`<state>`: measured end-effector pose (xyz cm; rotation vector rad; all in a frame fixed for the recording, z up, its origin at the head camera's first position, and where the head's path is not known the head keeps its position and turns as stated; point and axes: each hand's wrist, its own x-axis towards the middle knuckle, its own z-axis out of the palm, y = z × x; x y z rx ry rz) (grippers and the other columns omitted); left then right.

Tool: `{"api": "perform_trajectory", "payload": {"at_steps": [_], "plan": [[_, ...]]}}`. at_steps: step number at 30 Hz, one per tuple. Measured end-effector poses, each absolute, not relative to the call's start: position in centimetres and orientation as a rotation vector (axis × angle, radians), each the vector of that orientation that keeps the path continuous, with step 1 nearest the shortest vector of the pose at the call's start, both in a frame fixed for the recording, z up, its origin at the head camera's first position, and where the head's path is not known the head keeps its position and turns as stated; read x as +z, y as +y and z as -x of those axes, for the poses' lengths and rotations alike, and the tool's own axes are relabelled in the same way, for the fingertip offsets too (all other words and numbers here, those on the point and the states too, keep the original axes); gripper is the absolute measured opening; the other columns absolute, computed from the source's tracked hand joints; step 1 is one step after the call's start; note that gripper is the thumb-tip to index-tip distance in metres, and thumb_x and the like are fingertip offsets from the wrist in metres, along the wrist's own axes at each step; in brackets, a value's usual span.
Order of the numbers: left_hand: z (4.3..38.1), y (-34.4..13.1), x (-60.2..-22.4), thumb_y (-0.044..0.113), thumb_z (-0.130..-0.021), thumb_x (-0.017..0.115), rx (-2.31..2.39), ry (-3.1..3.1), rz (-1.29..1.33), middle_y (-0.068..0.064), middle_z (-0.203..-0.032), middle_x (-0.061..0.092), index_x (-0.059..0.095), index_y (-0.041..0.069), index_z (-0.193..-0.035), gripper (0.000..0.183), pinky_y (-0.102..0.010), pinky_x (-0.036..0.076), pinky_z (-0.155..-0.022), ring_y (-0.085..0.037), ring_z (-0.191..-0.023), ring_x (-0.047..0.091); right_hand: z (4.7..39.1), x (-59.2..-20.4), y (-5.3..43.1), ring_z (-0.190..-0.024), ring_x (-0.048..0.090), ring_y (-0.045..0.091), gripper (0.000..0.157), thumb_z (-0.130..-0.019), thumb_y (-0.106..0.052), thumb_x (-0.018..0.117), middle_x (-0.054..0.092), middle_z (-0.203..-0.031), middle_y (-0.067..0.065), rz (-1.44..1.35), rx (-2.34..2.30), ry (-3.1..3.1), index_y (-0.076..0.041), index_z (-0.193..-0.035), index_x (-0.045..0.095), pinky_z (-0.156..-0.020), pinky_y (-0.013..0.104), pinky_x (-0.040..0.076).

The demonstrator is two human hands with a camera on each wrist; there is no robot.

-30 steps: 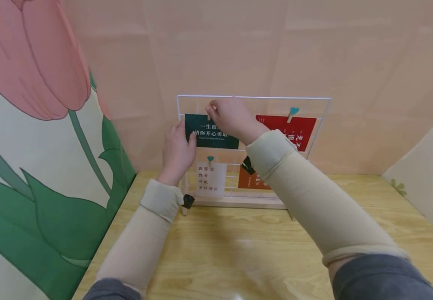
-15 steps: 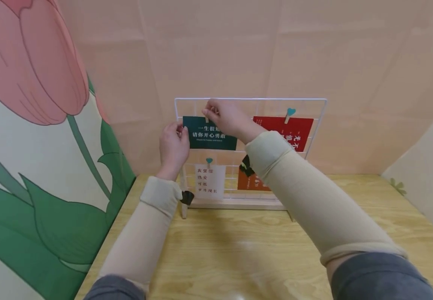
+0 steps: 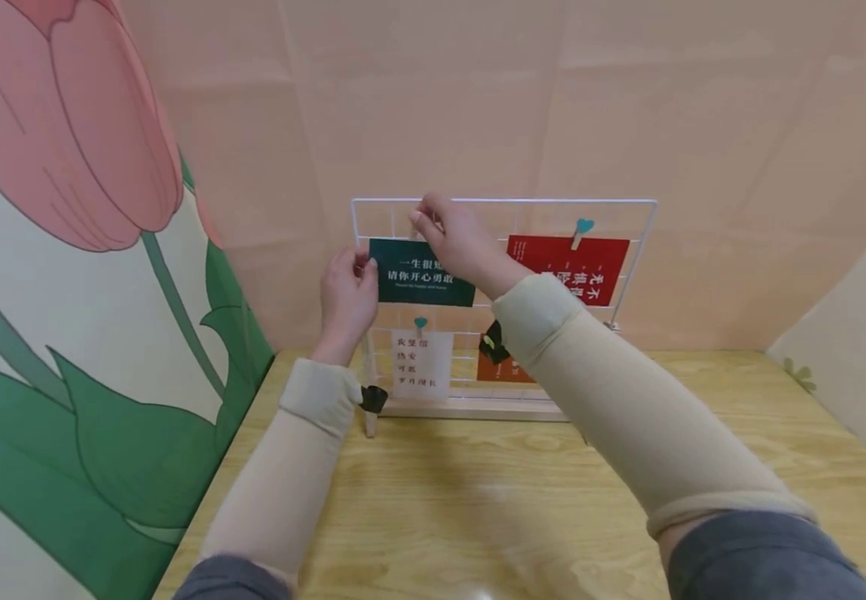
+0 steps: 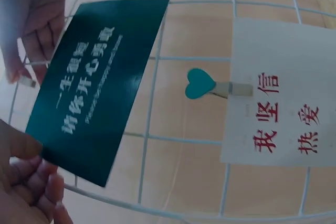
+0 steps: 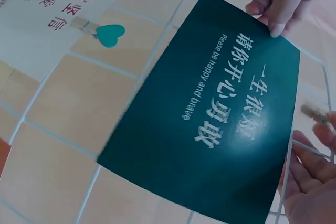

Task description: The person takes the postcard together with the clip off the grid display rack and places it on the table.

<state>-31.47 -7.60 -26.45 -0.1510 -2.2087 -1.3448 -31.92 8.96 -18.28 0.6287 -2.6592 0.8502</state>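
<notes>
A dark green card (image 3: 421, 287) with white lettering is at the upper left of the white wire grid rack (image 3: 553, 201). My left hand (image 3: 348, 292) pinches the card's left edge between thumb and fingers. Just above its top edge, my right hand (image 3: 468, 246) pinches a small wooden clip (image 5: 314, 113). In the right wrist view the clip is apart from the card, and some of the right fingers (image 5: 310, 169) are beyond the card's edge, behind a grid wire. The head of this clip is hidden by the fingers.
A red card (image 3: 601, 267) hangs at upper right from a clip with a teal heart (image 3: 585, 225). Below hang a white card (image 3: 422, 367), also on a heart clip, and an orange card (image 3: 503, 370) partly hidden by my right arm. The rack's wooden base (image 3: 478, 409) stands on the wood-grain table (image 3: 478, 492).
My left hand has gone from spread fingers at the card's left edge to pinching that edge. The clip in my right hand has come off the card's top edge, and the card sits slightly lower.
</notes>
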Motion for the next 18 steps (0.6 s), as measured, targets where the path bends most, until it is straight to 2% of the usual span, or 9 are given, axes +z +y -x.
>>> {"api": "perform_trajectory", "payload": {"at_steps": [4,12,18], "plan": [[31.2,-7.9,-26.9,0.017,-0.099,0.053,-1.409,-2.204,0.248,-0.008,-0.105,0.056,0.061,0.004,-0.115,0.021,-0.033,0.045,-0.081,-0.021,-0.096,0.049,31.5,-18.3,9.3,-0.084,0.052,0.022,0.027,-0.102,-0.038,0.044,0.058,-0.095,0.005,-0.621,0.860,-2.657,-0.016,-0.113,0.053,-0.072,0.035,0.046],[29.8,-8.2,-26.8,0.017,-0.100,0.053,-1.421,-2.136,0.393,-0.007,-0.097,0.056,0.062,0.004,-0.109,0.019,-0.032,0.044,-0.075,-0.020,-0.089,0.050,30.8,-18.0,9.9,-0.083,0.052,0.023,0.030,-0.101,-0.039,0.046,0.058,-0.095,0.005,-0.657,0.843,-2.651,-0.016,-0.118,0.055,-0.071,0.036,0.045],[28.6,-8.3,-27.0,0.014,-0.100,0.052,-1.459,-2.128,0.417,-0.008,-0.097,0.056,0.062,0.003,-0.109,0.018,-0.033,0.043,-0.077,-0.021,-0.089,0.049,30.2,-18.5,10.7,-0.097,0.054,0.020,0.028,-0.099,-0.036,0.052,0.062,-0.109,0.004,-0.711,0.811,-2.597,-0.013,-0.114,0.060,-0.087,0.036,0.048]]}}
